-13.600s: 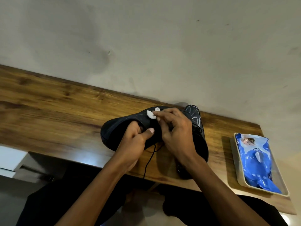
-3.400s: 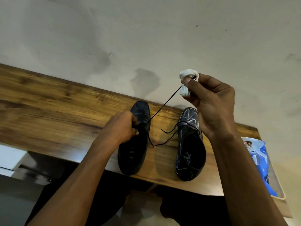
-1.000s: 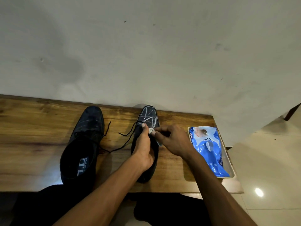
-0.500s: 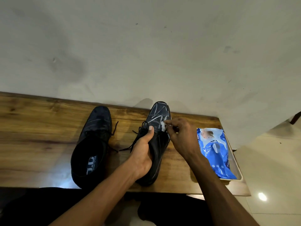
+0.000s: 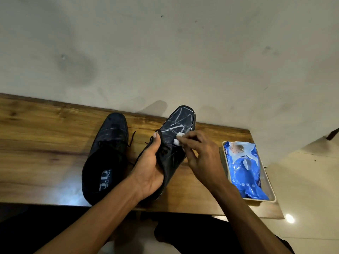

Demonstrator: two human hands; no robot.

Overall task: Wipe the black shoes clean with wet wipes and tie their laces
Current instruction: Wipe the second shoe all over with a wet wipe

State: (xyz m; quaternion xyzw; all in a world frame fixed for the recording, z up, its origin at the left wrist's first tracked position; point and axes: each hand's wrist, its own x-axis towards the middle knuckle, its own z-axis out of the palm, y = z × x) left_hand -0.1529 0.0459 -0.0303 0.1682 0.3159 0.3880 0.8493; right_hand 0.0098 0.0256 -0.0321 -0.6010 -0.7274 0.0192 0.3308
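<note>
I'm seeing 2 black shoes lying side by side on the wooden bench, toes pointing at the wall. The left shoe [image 5: 108, 153] is sitting flat, laces loose. The right shoe [image 5: 173, 143] is tilting (white streaks crossing its toe), a wadded white wipe [image 5: 178, 138] pressing its vamp. The blue wipes pack [image 5: 244, 167] is lying right of them.

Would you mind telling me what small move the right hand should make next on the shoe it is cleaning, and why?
Probably stroke the wipe forward toward the toe. The right hand pinches it against the right shoe, just behind the white streaks on the toe, while the left hand grips that shoe's side and steadies it. The laces look untied, so tying likely comes later.
</note>
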